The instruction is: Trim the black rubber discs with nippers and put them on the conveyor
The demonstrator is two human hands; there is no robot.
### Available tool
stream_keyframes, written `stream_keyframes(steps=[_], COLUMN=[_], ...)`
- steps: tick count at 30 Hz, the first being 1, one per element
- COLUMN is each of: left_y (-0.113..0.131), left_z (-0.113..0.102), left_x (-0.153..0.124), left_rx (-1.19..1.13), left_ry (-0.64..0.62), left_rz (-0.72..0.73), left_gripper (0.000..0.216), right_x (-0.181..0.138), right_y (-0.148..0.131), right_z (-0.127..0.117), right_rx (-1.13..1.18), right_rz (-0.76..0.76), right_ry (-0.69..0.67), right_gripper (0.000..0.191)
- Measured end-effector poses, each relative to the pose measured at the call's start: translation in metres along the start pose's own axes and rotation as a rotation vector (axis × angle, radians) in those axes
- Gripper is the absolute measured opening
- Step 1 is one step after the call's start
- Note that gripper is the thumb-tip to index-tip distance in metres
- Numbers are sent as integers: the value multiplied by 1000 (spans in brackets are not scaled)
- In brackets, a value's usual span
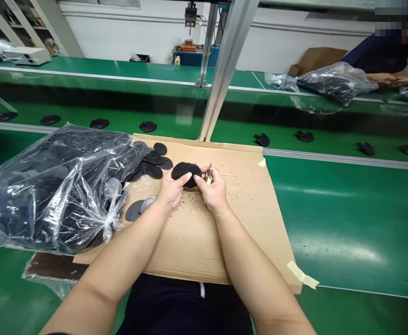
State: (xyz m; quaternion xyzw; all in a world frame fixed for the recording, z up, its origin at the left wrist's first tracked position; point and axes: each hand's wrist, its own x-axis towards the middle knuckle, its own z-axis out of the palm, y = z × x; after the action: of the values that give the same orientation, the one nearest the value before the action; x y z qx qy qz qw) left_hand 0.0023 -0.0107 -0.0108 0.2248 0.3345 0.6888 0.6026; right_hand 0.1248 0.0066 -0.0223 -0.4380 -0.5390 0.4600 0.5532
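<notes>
My left hand (172, 190) pinches a round black plastic disc (185, 170) above a flattened cardboard sheet (239, 204). My right hand (214, 190) touches the disc's right edge and grips a small metal tool (209, 174) between its fingers. Small black shavings lie scattered on the cardboard around both hands. A pile of more black discs (155, 163) spills from a clear plastic bag (50, 186) on the left. One disc with a grey part (139, 208) lies flat near my left wrist.
A green conveyor belt (329, 125) beyond the cardboard carries several black discs. A slanted metal post (221, 74) rises just behind the cardboard. Another person (382, 60) works at the far right beside a plastic bag (333, 83) and a cardboard box.
</notes>
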Motion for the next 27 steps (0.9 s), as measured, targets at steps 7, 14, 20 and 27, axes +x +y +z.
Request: stream_keyframes(steps=[7, 14, 20, 27], left_y=[2, 4, 3, 2], left_z=[-3, -3, -1, -6], left_x=[-1, -6, -7, 3], left_rx=[35, 87, 23, -134], left_ry=[-82, -123, -137, -28], left_rz=[7, -11, -64, -224], left_gripper=[33, 30, 30, 19], right_x=[-2, -3, -2, -7], right_y=[-6, -11, -14, -14], right_z=[-2, 1, 0, 4], right_rx=[66, 244, 214, 181], right_rz=[-15, 129, 129, 60], right_ry=[-91, -87, -32, -162], right_gripper=[29, 45, 44, 34])
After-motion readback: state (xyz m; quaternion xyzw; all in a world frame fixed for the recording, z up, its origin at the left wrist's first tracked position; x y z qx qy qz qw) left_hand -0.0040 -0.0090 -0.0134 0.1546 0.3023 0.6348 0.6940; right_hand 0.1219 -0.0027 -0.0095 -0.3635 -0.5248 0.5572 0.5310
